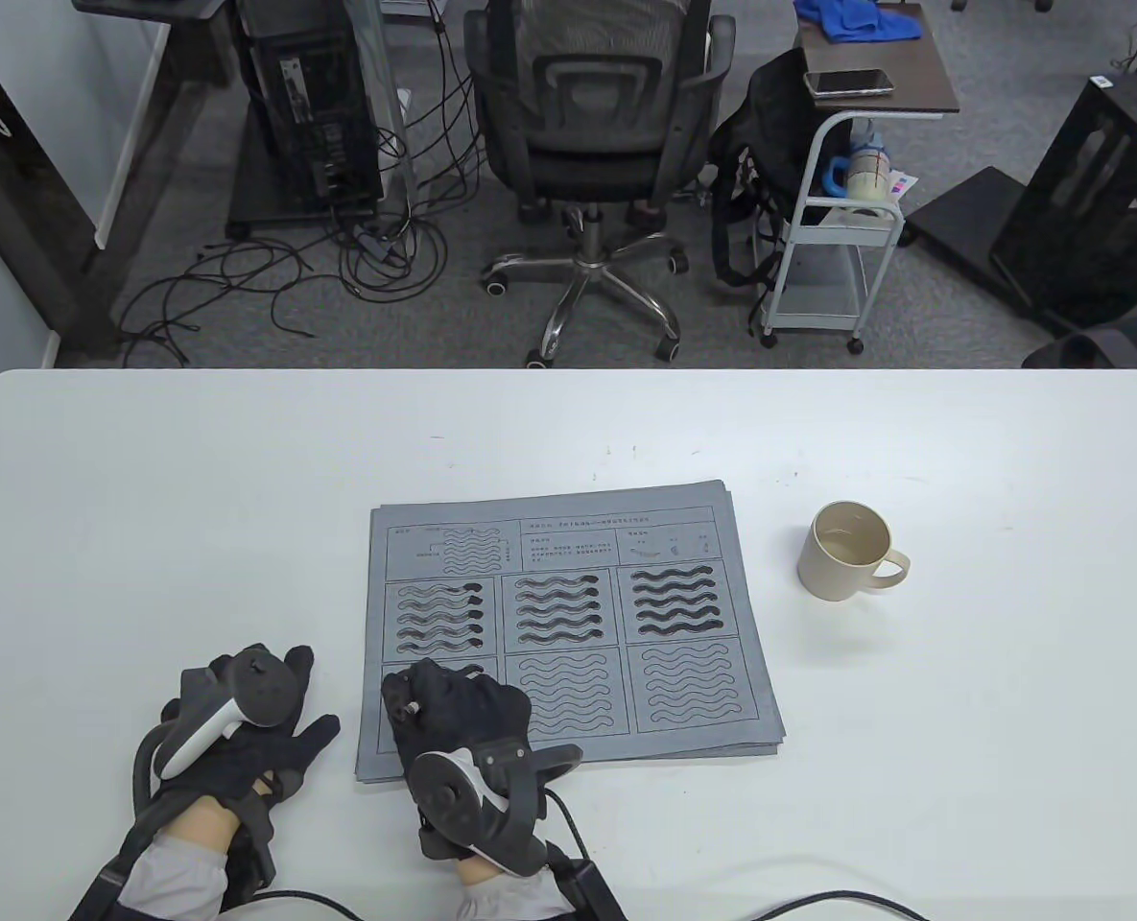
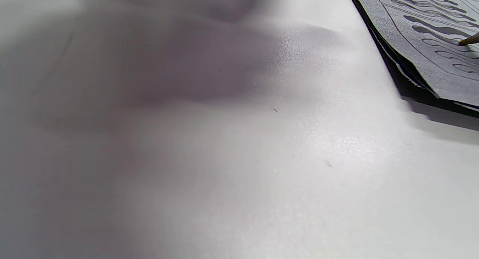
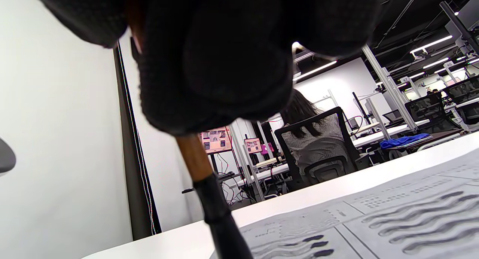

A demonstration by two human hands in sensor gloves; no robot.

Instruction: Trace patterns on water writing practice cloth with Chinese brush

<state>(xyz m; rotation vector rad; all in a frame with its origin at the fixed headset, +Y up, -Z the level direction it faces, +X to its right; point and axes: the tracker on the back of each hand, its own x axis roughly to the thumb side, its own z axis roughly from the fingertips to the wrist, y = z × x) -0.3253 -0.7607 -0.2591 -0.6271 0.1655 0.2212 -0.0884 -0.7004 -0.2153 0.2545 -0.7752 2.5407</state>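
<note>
The white table (image 1: 146,499) fills the lower part of the table view, and the grey water writing practice cloth (image 1: 568,624) lies flat near its front centre, on top of a few similar sheets whose edges show beneath it. The cloth carries a header strip and six boxed panels of wavy line patterns: the three upper panels show dark, filled strokes, while the lower middle and lower right panels show outlines only. The lower left panel is mostly covered by the right hand (image 1: 458,715), which rests over the cloth's front left corner with its fingers curled together around the Chinese brush (image 3: 204,184). In the right wrist view the brush's brown shaft and black ferrule slant down from the gloved fingers (image 3: 217,64) toward the cloth; the tip itself is out of frame there. The left hand (image 1: 242,724) lies palm down on the bare table just left of the cloth, fingers extended and loosely spread, holding nothing. A beige mug (image 1: 848,554) stands upright on the table to the right of the cloth, well apart from it, handle pointing right.
</note>
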